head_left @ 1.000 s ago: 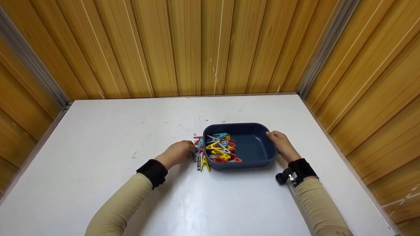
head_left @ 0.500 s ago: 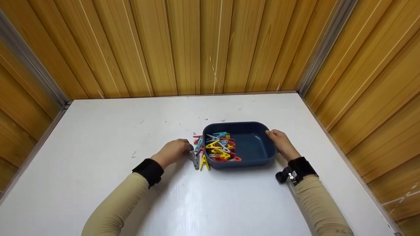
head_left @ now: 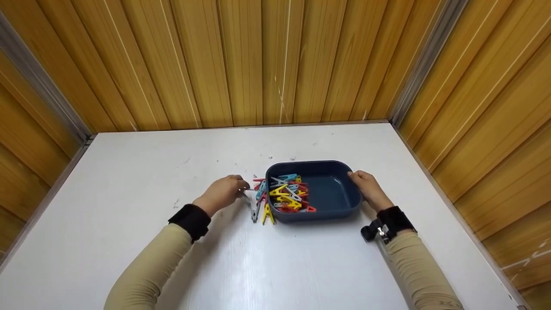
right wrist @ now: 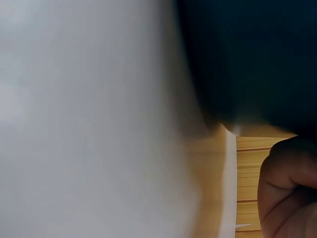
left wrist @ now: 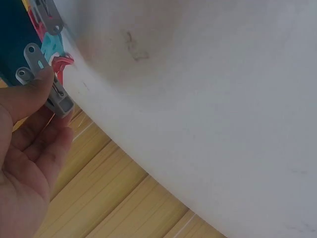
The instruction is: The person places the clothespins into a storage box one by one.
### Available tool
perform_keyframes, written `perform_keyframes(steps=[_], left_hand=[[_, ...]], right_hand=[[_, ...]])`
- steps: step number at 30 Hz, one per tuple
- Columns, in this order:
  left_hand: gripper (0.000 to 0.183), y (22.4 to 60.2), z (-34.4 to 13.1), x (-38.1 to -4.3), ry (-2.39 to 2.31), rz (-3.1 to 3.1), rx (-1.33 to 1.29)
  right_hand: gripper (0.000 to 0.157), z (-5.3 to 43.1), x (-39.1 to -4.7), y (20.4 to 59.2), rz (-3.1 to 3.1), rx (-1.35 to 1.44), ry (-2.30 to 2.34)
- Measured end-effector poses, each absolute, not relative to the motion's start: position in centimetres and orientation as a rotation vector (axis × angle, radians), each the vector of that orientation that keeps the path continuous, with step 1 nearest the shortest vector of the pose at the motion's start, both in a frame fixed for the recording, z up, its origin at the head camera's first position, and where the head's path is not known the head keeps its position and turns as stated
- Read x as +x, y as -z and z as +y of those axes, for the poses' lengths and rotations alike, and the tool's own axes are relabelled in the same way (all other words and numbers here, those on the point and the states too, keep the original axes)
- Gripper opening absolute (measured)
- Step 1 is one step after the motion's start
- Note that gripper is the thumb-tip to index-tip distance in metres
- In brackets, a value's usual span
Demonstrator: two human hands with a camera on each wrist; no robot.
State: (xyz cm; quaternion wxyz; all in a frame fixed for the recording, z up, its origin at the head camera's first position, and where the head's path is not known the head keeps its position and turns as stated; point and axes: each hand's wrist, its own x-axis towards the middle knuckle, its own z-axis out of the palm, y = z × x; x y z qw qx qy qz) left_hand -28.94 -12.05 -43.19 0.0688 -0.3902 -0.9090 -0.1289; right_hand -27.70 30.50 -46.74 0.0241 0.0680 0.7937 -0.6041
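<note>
My left hand (head_left: 224, 193) pinches a grey clothespin (left wrist: 45, 82) between thumb and fingers, just left of the dark blue tray. Its two handle ends point up past the thumb in the left wrist view. My right hand (head_left: 369, 189) grips the right rim of the tray (head_left: 318, 217), thumb over the edge. Several red, yellow, blue and grey clothespins (head_left: 289, 198) lie in the tray's left half. Outside its left wall are more: a yellow clothespin (head_left: 267, 214), a light blue clothespin (head_left: 261, 189) and a grey clothespin (head_left: 254, 214) among them.
A white table (head_left: 181, 163) with small dark marks lies under everything. Yellow wood-look panels (head_left: 241, 64) rise behind it and on both sides. A black wrist strap with a small camera (head_left: 374, 231) hangs beside my right wrist.
My left hand has drawn slightly left and away from the pins beside the tray, with a grey clothespin now in its fingers. My right hand and the tray have stayed nearly still.
</note>
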Motion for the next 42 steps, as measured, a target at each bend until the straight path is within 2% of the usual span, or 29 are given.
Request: perform_keyframes(steps=[16, 26, 36, 42], left_hand=[[0.022, 39.2, -7.7, -28.5, 0.581, -2.712, -1.144], [0.024, 39.8, -4.4, -27.8, 0.617, -2.804, -1.223], [0.028, 41.2, -3.2, -27.4, 0.533, -2.825, -1.253], [0.020, 42.2, -3.2, -27.2, 0.465, -2.799, -1.283]], right_hand=[[0.029, 30.5, -27.6, 46.6, 2.449, 0.228, 1.851], [0.033, 30.6, -27.9, 47.0, 2.465, 0.237, 1.872], [0.034, 30.4, -27.9, 47.0, 2.460, 0.232, 1.878], [0.031, 29.9, -27.1, 45.7, 2.417, 0.214, 1.887]])
